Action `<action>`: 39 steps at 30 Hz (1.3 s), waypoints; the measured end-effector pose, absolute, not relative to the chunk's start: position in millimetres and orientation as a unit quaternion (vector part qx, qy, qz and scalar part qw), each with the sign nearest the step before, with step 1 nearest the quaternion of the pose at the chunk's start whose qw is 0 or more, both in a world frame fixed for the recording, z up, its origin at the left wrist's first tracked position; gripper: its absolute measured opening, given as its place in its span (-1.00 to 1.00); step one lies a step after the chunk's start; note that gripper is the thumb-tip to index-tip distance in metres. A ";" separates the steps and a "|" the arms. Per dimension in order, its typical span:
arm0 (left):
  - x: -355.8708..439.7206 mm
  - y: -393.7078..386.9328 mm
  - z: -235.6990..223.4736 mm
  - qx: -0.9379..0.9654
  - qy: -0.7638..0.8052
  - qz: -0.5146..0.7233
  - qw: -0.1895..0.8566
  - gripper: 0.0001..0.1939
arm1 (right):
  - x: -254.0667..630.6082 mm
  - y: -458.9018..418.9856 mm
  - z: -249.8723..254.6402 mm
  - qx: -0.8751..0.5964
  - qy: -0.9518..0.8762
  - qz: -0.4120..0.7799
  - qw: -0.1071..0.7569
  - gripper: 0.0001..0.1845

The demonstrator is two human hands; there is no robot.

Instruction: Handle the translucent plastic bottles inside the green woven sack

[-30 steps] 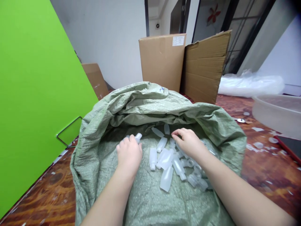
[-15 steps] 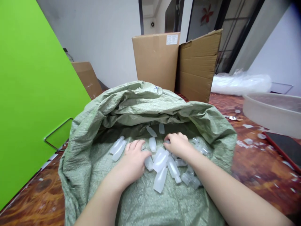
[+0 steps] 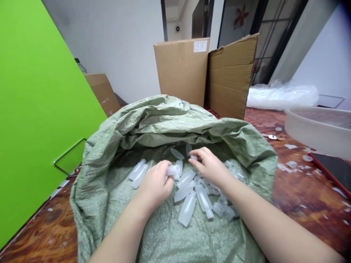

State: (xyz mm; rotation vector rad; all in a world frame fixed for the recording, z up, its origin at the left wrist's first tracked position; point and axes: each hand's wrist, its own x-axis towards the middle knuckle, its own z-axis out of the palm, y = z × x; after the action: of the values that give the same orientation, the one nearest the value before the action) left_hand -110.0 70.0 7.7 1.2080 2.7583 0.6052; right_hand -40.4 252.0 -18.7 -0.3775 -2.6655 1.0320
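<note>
My left hand point(image 3: 156, 184) is closed around a translucent plastic bottle point(image 3: 173, 170), whose open neck points right. Between the thumb and fingertips of my right hand point(image 3: 210, 165) is a small clear cap point(image 3: 193, 157), a short gap away from that neck. Both hands are inside the mouth of a green woven sack point(image 3: 175, 122). Several loose bottles point(image 3: 187, 209) lie on the sack fabric below and between the hands. A pile of clear caps point(image 3: 225, 209) sits beside and under my right forearm. Left of my left hand, two bottles point(image 3: 139, 174) lie side by side.
A bright green panel point(image 3: 41, 109) with a wire handle stands at the left. Cardboard boxes point(image 3: 182, 69) are behind the sack. On the reddish floor at right are a white round tub point(image 3: 315, 133), a phone point(image 3: 333, 171), keys point(image 3: 272, 137) and plastic scraps.
My left hand has picked up a bottle from the pile and turned its neck rightward. My right hand has moved slightly left and up, with a cap now showing in its fingertips.
</note>
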 end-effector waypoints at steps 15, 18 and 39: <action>-106.7 67.2 12.4 0.377 0.912 0.149 0.057 -0.94 | -20.9 227.5 -5.2 0.168 -0.877 0.393 0.219 -0.80; -104.3 67.8 13.1 0.379 0.911 0.147 0.065 -0.94 | -20.2 225.0 -5.7 0.177 -0.869 0.402 0.228 -0.82; -96.3 76.2 -5.7 0.316 0.922 0.183 -0.131 -0.52 | -30.0 227.6 -4.8 -0.105 -0.649 0.749 0.081 -0.94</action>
State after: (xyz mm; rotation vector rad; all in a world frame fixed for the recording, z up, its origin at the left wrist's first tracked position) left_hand -96.3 76.2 -5.7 1.0869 3.1653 0.6280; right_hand -30.0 227.6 -4.8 -0.3133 -1.9407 2.2382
